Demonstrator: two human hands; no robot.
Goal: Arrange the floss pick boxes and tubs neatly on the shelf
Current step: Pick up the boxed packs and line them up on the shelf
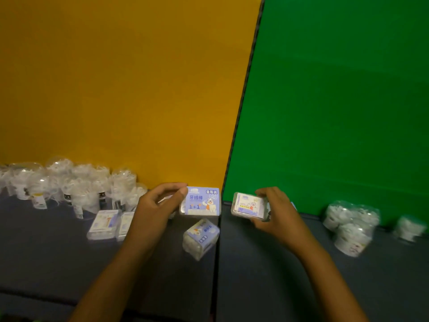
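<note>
At the far left, a cluster of clear tubs (69, 184) packed with white floss picks stands upright against the yellow back panel (127, 77). Just right of them, 2 flat clear boxes (109, 225) lie side by side on the dark shelf (46, 252), long axes running front to back. The left hand (157, 205) comes next, thumb and fingers curled around the left end of a blue-labelled box (202, 202); that box stands on edge against the yellow panel with its printed face toward the camera and its long axis running left to right. In front of it, a smaller clear box (200, 238) sits tilted, one corner toward the viewer. Across the dark divider seam (241, 112), before the green panel (336, 89), the right hand (276, 210) pinches a second labelled box (249, 206) by its right end, lifted off the shelf, label up and toward the camera, long axis left to right. Further right, blurred tubs (350, 225) lie bunched, with 1 more (409, 227) beyond.
</note>
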